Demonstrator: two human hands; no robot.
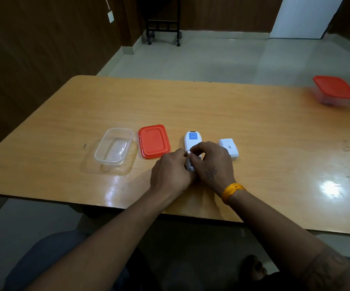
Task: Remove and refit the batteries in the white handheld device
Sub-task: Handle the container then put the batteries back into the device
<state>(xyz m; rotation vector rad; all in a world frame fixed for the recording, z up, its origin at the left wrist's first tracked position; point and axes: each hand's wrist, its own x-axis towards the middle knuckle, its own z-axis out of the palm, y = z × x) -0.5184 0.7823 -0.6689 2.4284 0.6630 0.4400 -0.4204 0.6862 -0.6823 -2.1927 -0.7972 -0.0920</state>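
Observation:
The white handheld device (192, 141) lies face down on the wooden table (254, 127), its blue label showing at the far end. My left hand (170, 171) grips its near end from the left side. My right hand (212, 162) comes in from the right, with fingertips pinched at the open battery bay; whether a battery is between them I cannot tell. Most of the bay is hidden by my fingers. A white cover piece (229, 148) lies flat just right of the device.
An orange lid (153, 141) lies left of the device, and an open clear plastic container (114, 146) lies further left. A second clear container with an orange lid (335, 90) stands at the far right edge. The table's near edge runs below my wrists.

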